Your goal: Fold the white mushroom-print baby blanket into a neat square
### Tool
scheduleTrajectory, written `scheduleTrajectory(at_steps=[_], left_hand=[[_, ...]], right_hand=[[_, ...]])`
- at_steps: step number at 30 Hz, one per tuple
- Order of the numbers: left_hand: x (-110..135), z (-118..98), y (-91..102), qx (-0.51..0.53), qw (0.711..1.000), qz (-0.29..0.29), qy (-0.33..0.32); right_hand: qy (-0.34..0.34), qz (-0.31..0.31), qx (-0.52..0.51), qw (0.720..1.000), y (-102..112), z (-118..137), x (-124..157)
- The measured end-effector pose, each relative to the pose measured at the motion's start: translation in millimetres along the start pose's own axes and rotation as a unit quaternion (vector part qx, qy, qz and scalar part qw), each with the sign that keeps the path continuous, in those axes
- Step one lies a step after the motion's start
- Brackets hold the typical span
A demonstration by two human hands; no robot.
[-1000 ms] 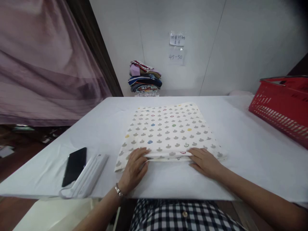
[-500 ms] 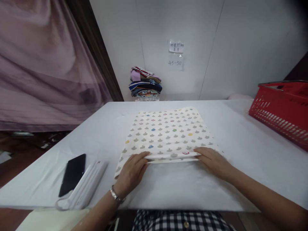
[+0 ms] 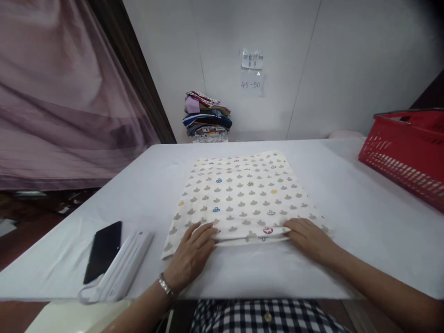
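A white cloth (image 3: 236,196) printed with grey cloud-like shapes and a few coloured motifs lies spread on the white-covered table (image 3: 350,194). Its near edge is turned in a narrow fold. My left hand (image 3: 194,252), with a metal watch or bracelet (image 3: 165,283) at the wrist, grips the fold toward the left, fingers on top. Toward the right, my right hand (image 3: 308,238) pinches the same fold. Both thumbs are mostly hidden. Between the hands, the folded edge runs fairly straight and slightly raised.
Left of the cloth lie a black phone (image 3: 103,251) and a white strapped item (image 3: 126,266). A stack of folded fabrics (image 3: 208,118) stands beyond the far edge, by a wall with paper notes (image 3: 252,60). At right is a red basket (image 3: 409,155); a pink curtain (image 3: 58,92) hangs left.
Both hands have come slightly nearer with the folded edge and lowered it toward the table. The fold now lies flatter, showing more of a red motif. The view has tilted slightly.
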State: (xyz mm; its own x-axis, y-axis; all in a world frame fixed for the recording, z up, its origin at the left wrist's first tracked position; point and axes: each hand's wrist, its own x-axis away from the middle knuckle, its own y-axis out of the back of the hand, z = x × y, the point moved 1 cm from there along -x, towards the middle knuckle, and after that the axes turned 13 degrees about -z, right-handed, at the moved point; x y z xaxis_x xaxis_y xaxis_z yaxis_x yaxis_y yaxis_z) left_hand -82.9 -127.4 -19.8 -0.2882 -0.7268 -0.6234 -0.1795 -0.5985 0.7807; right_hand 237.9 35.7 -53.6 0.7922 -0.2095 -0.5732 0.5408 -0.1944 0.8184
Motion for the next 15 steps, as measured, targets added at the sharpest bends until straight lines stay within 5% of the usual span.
scheduleTrajectory(at_steps=[9, 15], left_hand=[[7.4, -4.7, -1.2, 0.027, 0.999, -0.015, 0.026], [6.9, -6.7, -2.5, 0.039, 0.999, 0.013, 0.019]], right_hand=[[0.019, -0.055, 0.004, 0.998, 4.4, -3.0, 10.0], [0.017, -0.030, -0.002, 0.999, 1.3, -4.2, 19.2]])
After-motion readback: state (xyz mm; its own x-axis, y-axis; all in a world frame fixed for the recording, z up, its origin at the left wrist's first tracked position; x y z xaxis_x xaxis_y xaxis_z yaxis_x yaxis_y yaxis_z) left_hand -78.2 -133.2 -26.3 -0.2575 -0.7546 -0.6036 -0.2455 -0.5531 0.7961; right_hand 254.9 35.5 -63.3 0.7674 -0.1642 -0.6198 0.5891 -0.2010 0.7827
